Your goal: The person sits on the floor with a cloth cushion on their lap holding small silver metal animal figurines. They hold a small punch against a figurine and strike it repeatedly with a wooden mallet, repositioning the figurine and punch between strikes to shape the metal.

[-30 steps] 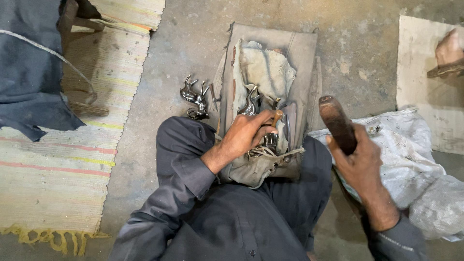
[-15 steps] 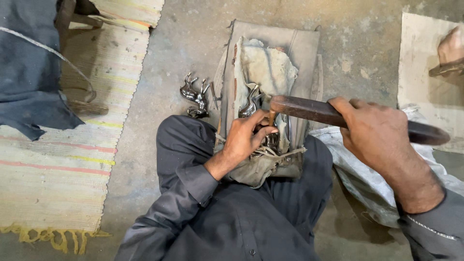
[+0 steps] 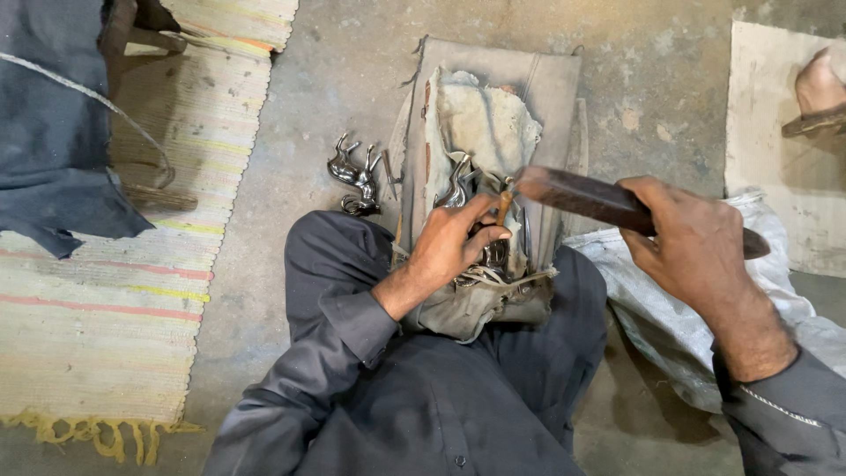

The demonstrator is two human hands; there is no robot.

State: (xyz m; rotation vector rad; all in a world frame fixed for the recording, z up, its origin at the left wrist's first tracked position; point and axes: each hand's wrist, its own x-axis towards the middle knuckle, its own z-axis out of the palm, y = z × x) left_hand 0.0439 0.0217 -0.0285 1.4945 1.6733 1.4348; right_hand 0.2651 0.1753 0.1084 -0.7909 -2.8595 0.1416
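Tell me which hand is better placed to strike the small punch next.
Right. The right hand grips the dark wooden mallet, its head beside the small punch. The left hand is pinching that punch against the metal piece.

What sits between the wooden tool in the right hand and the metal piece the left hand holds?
Only a thin punch, pinched by the left hand upright over the metal piece. The wooden tool in the right hand has its end beside the punch's top.

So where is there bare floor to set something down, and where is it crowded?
Bare concrete floor lies between the striped mat and the padded block, above the metal pieces, and again right of the block up to the pale board. Crowded: around the left hand, the right hand and its wooden tool.
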